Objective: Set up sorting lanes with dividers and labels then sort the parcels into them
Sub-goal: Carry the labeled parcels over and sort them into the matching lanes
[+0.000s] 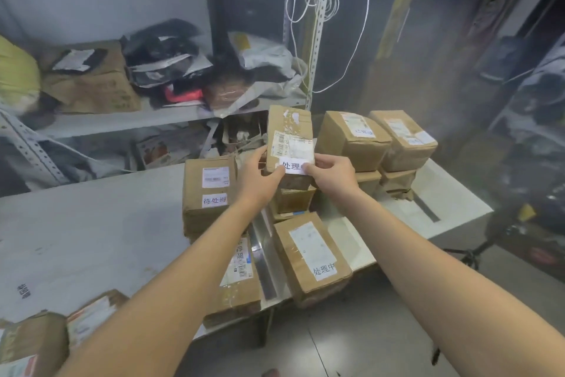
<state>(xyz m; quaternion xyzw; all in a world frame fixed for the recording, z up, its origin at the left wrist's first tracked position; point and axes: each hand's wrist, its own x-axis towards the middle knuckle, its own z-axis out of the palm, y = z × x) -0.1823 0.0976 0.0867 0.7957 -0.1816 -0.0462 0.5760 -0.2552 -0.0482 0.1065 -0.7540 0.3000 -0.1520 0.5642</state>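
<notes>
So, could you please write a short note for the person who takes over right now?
The left-hand grip and right-hand grip hold one parcel upright, right thumb on its white label.
Done: divider on the table; labelled left-lane boxes, middle-lane box and right-lane boxes placed.
Left: set this parcel down, sort the two loose parcels at the table's near left corner.

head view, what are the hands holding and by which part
Both hands grip the brown cardboard parcel at its lower end: left hand on the lower left edge, right hand on the lower right, fingers over the white paper label.
</notes>
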